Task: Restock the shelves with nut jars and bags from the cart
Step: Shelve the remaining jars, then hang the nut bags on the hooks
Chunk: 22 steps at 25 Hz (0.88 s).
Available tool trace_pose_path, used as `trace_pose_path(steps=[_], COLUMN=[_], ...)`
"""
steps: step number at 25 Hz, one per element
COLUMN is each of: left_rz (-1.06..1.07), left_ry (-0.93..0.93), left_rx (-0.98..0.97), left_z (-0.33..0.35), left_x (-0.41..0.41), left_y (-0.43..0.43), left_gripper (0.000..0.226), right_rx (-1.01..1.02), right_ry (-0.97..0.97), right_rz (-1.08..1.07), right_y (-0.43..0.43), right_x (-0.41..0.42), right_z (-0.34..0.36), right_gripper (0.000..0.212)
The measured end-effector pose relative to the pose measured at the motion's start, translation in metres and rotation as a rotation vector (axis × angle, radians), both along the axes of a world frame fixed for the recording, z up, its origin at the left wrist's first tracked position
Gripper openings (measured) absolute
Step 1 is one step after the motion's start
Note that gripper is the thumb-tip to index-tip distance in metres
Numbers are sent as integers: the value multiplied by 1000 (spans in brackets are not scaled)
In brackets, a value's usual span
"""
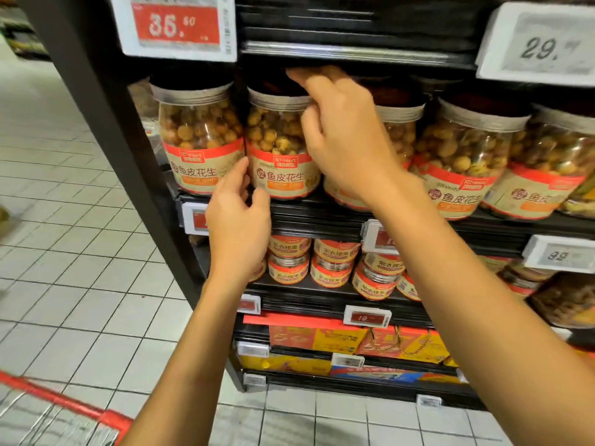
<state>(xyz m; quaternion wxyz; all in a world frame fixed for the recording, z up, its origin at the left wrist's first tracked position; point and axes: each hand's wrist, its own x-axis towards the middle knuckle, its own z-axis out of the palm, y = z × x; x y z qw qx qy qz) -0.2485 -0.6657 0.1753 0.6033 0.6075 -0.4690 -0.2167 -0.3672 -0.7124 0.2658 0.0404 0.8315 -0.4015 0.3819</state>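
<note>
Head view: right hand (347, 133) grips jar (277, 143) top; left hand (238, 220) holds jar's lower-left side.

price tag (176, 25) "36.", jar (280, 149) "鱼皮花生"

A supermarket aisle: black tiered shelving (322, 217) carries rows of identical clear nut jars (199, 140) with matching printed labels, stacked small tins (335, 262) below and boxed goods (322, 339) lowest. Price tags (175, 25) clip to the shelf edges. White tiled floor (80, 252); a red-rimmed wire cart (58, 413) at lower left.
</note>
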Motion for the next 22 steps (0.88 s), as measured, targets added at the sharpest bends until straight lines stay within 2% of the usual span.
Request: trace_pose_path(steps=[3, 7, 10, 15, 17, 19, 22], left_rz=[-80, -50, -31, 83, 89, 79, 81], left_ry=[-14, -13, -38, -14, 78, 179, 224], left_rx=[-12, -43, -31, 0, 16, 94, 204], left_z=[2, -5, -4, 10, 11, 2, -15], left_x=[-1, -6, -10, -2, 8, 7, -15], left_y=[-5, 1, 1, 23, 47, 82, 147], left_gripper=[48, 52, 52, 37, 25, 16, 21], right_rx=[14, -39, 15, -53, 99, 418, 684], right_ry=[48, 23, 30, -175, -280, -311, -273], right_rz=[-38, -9, -19, 146, 255, 270, 270], right_y=[0, 5, 3, 24, 45, 76, 123], right_x=[6, 5, 5, -4, -15, -29, -54], right_z=[-6, -10, -10, -16, -32, -56, -90], right_gripper=[41, 40, 41, 34, 29, 27, 25])
